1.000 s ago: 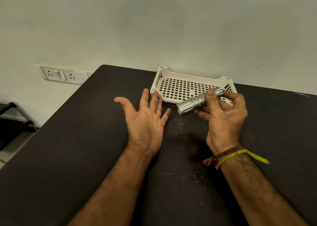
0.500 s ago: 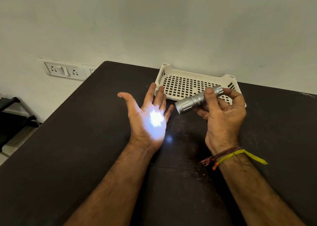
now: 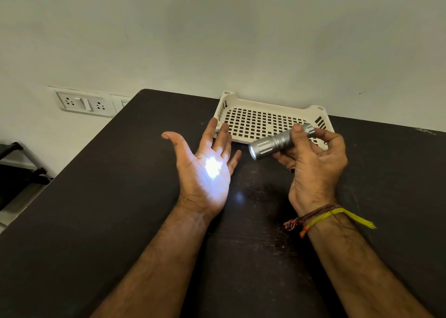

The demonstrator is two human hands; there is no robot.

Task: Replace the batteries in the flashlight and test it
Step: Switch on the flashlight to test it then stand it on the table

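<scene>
Fingers of the right hand (image 3: 313, 163) grasp the lit flashlight (image 3: 277, 142) near the basket (image 3: 270, 105) edge; left hand (image 3: 205, 172) spread.

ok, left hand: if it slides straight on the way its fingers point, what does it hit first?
Probably the white basket: the left hand's fingertips already reach its near left corner in the picture. Depth is unclear, so it may pass above the rim.

One cam only, worn on the head. It looks fwd and down, close over both arms and the dark table (image 3: 96, 221). Wide lens, so the far wall (image 3: 217, 40) shows up top. No 2nd view to share.
</scene>
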